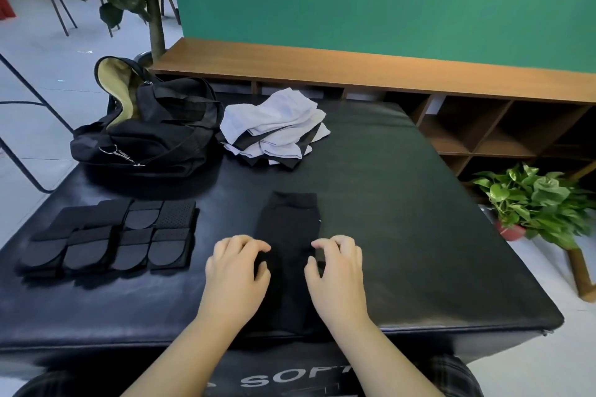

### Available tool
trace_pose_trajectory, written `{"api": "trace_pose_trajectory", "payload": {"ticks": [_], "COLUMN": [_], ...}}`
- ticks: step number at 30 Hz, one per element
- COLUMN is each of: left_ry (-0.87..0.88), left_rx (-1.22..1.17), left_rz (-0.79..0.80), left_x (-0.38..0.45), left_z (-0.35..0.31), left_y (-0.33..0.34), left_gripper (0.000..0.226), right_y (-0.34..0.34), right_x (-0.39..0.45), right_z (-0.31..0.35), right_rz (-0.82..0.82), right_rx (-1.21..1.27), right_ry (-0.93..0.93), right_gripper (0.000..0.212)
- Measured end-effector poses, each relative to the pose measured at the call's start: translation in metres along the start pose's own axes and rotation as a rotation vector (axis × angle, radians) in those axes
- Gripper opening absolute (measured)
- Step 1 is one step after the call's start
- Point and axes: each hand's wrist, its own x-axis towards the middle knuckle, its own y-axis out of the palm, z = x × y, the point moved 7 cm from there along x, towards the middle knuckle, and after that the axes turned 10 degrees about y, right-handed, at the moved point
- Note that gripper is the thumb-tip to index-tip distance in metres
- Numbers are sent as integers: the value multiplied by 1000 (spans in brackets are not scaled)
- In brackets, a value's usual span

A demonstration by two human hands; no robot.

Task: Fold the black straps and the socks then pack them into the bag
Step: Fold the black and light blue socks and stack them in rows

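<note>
Folded black perforated straps (109, 238) lie at the left of the padded black worktop (419, 219). The left hand (237, 271) and right hand (337, 271), fingers curled, pinch the black sock's (287, 226) edges mid-worktop; I'd lift both sides evenly, folding toe to cuff.

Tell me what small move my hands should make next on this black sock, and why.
Probably fold it in half. The black sock lies flat and full length on the black mat, with the left hand and right hand at its two sides, while the black straps already sit folded.
</note>
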Motion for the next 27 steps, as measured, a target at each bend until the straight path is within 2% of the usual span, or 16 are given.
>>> {"api": "trace_pose_trajectory", "payload": {"ticks": [2,5,8,10,14,18,22,27], "left_ry": [85,234,254,238,267,268,237,191], "left_rx": [25,123,202,223,330,337,322,287], "left_rz": [-25,76,201,218,281,296,317,363], "left_x": [6,9,4,3,6,9,5,4], "left_z": [-6,-11,-7,-4,0,-1,-3,-2], "left_y": [4,25,42,45,54,55,54,53], "left_gripper": [29,39,50,55,57,59,65,66], "right_y": [4,30,45,49,52,57,56,39], "right_x": [4,4,5,11,31,56,77,93], "right_z": [7,10,4,1,1,-1,-8,-27], "right_rz": [27,244,311,320,304,333,391,343], "right_rx": [-14,-168,-337,-371,-419,-468,-518,-639], "right_ry": [-88,-163,-209,-208,-218,-205,-147,9], "right_gripper": [36,51,81,88,88,87,60,62]}}
